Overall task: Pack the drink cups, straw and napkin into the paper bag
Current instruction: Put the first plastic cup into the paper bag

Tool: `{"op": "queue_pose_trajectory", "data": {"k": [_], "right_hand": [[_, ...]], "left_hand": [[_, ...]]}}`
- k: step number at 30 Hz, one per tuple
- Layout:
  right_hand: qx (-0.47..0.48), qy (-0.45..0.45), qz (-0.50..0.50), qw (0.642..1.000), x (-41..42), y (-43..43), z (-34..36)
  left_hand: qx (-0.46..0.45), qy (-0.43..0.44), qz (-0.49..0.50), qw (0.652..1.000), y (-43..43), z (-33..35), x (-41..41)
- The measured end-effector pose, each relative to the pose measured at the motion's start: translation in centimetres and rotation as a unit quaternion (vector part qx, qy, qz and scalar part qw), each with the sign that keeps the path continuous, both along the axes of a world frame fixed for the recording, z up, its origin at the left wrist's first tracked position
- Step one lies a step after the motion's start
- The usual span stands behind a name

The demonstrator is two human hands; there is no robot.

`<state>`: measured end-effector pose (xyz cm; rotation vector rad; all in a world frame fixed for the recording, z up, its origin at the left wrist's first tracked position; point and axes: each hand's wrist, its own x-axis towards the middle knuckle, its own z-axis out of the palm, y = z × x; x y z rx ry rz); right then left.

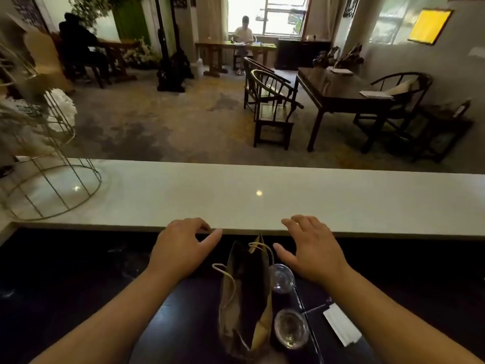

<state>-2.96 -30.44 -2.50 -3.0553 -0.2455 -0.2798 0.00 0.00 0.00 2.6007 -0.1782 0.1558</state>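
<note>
Fingers (301, 222) spread, both hands empty above paper bag (244, 298)

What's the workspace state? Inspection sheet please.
Surface: dark counter, white ledge beyond.
Job's things: paper bag open, upright; two clear cups right of it, outside; straw and napkin on counter.
Clutter: wire stand on ledge.
Grippers: left hand, right hand open, empty, either side of the bag.
Cables: nothing seen.
Surroundings: tables, chairs, two seated people.
</note>
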Motion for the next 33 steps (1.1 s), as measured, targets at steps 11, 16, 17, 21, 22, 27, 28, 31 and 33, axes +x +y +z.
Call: {"op": "queue_pose_trajectory", "data": {"k": [11,16,17,21,22,27,28,31,33], "right_hand": [[0.036,0.184,-0.032,0.982,-0.4,-0.5,-8.6],[0.058,0.285,-0.057,0.955,0.6,-0.8,-12.0],[0.052,0.287,-0.051,0.955,0.7,-0.8,-12.6],[0.049,0.286,-0.042,0.956,1.0,-0.3,-13.8],[0.05,0.284,-0.044,0.957,1.0,-0.2,-13.9],[0.049,0.277,-0.051,0.958,1.1,0.2,-14.3],[0.048,0.278,-0.05,0.958,1.2,0.2,-14.5],[0.046,0.28,-0.046,0.958,1.5,0.3,-14.8],[0.046,0.279,-0.046,0.958,1.6,0.3,-14.8]], "left_hand": [[-0.145,0.282,-0.049,0.947,-1.3,-3.6,0.7],[-0.208,0.337,-0.046,0.917,-1.8,-5.4,-0.1],[-0.219,0.342,-0.04,0.913,-1.8,-5.8,-0.2],[-0.285,0.364,-0.013,0.886,-1.7,-6.3,-0.8],[-0.302,0.365,-0.002,0.88,-1.6,-6.3,-0.8],[-0.316,0.379,0.006,0.87,-1.2,-6.0,-0.5],[-0.311,0.374,0.005,0.874,-1.2,-5.9,-0.3],[-0.344,0.362,0.026,0.866,-0.9,-5.3,-0.3],[-0.407,0.385,0.041,0.828,-0.4,-4.6,-0.9]]}}
